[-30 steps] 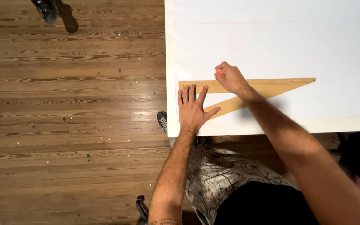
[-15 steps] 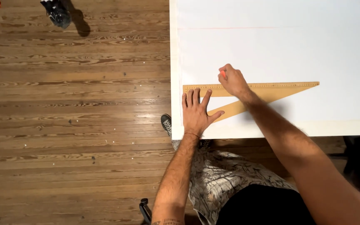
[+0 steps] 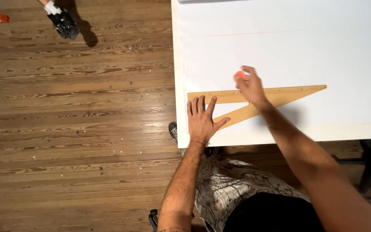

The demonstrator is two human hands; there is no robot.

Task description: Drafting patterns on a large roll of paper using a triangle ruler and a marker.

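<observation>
Marking along a set square on a white sheet. The wooden set square (image 3: 275,95) lies flat on the white sheet (image 3: 305,51) that covers the table (image 3: 254,138), its long graduated edge running left to right across the middle of the frame and its point toward the right. The left hand (image 3: 201,120) is open, palm down and fingers spread, pressing the square's left end near the table's left edge. The right hand (image 3: 249,86) is closed around a small orange-red marker (image 3: 239,75), held just above the square's upper edge, a little right of the left hand; whether its tip touches the sheet cannot be told. A faint reddish line (image 3: 237,33) already crosses the sheet in the upper part of the frame, roughly parallel to the square. To do this step well, the open hand should bear straight down so the square cannot pivot, the marker should ride against the upper edge at a steady angle, and the stroke should run in one pass. A shoe (image 3: 65,23) of another person stands on the wooden floor (image 3: 74,129) at upper left.
</observation>
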